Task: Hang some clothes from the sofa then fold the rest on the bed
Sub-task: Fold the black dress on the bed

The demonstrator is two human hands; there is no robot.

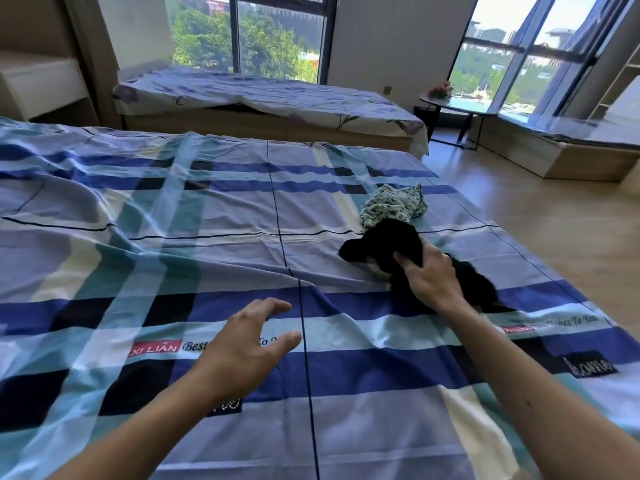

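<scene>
**Firmly gripped: a black garment (384, 244) on the bed (138, 237)**

Nearest the camera, the left hand (242, 344) reached out over the blue, white and black checked sheet, just above a printed red label. Its fingers were spread and loosely curved, and it held nothing. Whether it touched the sheet could not be told.

Further out and to the right, the right hand (431, 275) closed its fingers and thumb round a bunch of the black garment. That garment lay crumpled on the sheet near the bed's right edge, with a small patch of white showing on its underside.

Just beyond it and touching it sat a patterned garment (391, 202), green and white, also in a loose heap on the bed.

Past the right edge ran a pale wooden floor (519, 209). Beyond the foot of the bed stood a second bed (277, 95) under a lilac flowered cover. To its right was a round table (446, 102) bearing pink flowers (440, 89). Tall windows (277, 36) behind showed green trees in sunlight.
</scene>
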